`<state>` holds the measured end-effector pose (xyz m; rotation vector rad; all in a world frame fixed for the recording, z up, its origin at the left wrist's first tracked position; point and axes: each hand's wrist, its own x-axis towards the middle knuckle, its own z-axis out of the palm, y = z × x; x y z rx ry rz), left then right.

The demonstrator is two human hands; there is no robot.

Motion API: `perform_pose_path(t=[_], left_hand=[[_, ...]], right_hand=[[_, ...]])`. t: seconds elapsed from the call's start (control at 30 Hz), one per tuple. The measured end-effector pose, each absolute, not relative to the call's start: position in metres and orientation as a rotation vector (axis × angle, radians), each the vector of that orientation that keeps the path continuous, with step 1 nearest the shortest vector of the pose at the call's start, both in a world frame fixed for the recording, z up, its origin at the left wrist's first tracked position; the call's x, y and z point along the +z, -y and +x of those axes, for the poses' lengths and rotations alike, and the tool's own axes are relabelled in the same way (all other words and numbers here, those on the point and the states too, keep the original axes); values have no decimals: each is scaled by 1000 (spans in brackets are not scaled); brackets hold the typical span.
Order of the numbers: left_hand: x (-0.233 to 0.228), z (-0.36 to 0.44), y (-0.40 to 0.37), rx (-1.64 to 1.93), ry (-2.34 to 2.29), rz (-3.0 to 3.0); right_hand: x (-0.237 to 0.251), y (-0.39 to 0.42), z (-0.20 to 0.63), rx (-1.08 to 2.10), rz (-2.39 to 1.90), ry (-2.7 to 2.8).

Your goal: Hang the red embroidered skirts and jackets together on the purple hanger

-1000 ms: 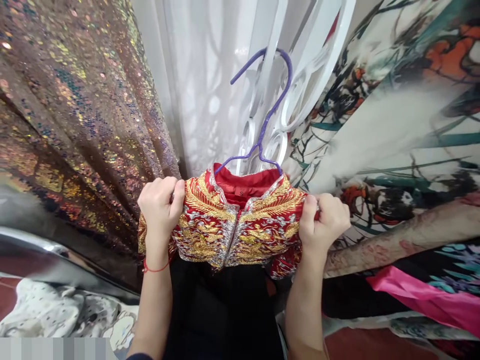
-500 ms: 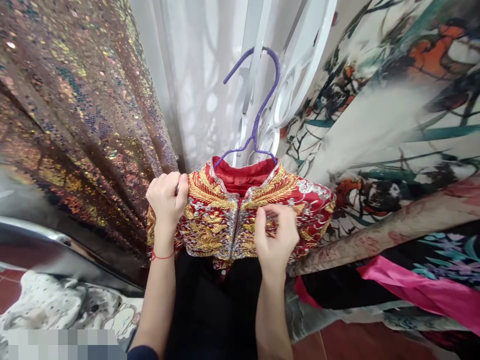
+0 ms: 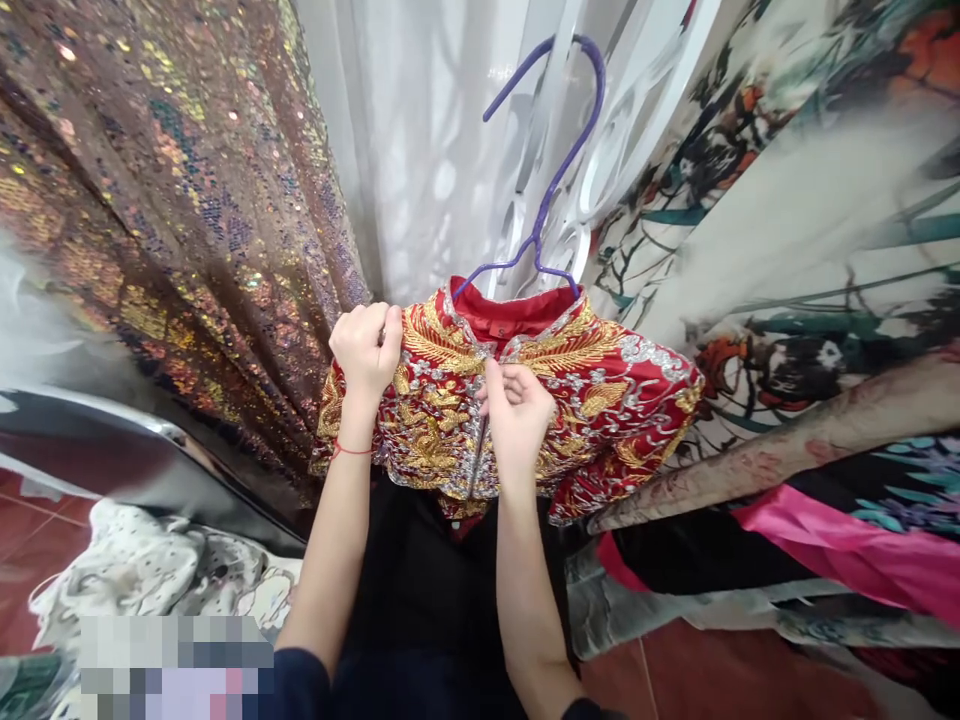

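Note:
A red jacket (image 3: 427, 420) with gold and silver embroidery hangs on a purple hanger (image 3: 536, 240), whose hook stands above the collar. My left hand (image 3: 366, 345) is closed in a fist on the jacket's shoulder at the left. At the front opening just below the collar, my right hand (image 3: 519, 405) pinches the jacket's edge with thumb and fingertips. A small red label shows inside the collar. The hanger's lower part is hidden inside the jacket.
Sequined cloth (image 3: 187, 200) hangs at the left and a white sheer curtain (image 3: 420, 130) behind. White scrolled metalwork (image 3: 622, 150) stands behind the hanger. Floral fabric (image 3: 810, 240) and a pink sash (image 3: 840, 545) are at the right. Spotted white cloth (image 3: 142, 560) lies lower left.
My right hand has moved left from the jacket's chest to the front opening near the collar. The view has shifted, while my left hand keeps its hold on the shoulder.

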<state>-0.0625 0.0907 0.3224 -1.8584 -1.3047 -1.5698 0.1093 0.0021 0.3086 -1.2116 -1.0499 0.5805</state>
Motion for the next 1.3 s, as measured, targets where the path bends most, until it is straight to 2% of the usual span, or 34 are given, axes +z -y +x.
perform_pose_path(t=[0.13,0.3,0.4,0.87,1.0,1.13,1.3], left_hand=[[322,-62,-88,-1543,1337,-1882],[326,-64,-75,-1489,1384,-1905],[329,-65,-63,-1460,1407,-1922],[325,-63,-46,-1458,1430,-1869],[323,-65,-43,-1455,1460,-1907],[320,-60,-23,-1524,1428,-1955],[286,-38,7,-1754,1489,-1733]], right_hand=[[307,5,106,298,-1410,1040],[304,17,98,715,-1085,910],[303,21,93,834,-953,842],[298,25,101,678,-921,948],[276,36,110,775,-924,950],[233,50,119,961,-1038,945],[182,58,116,1043,-1177,919]])
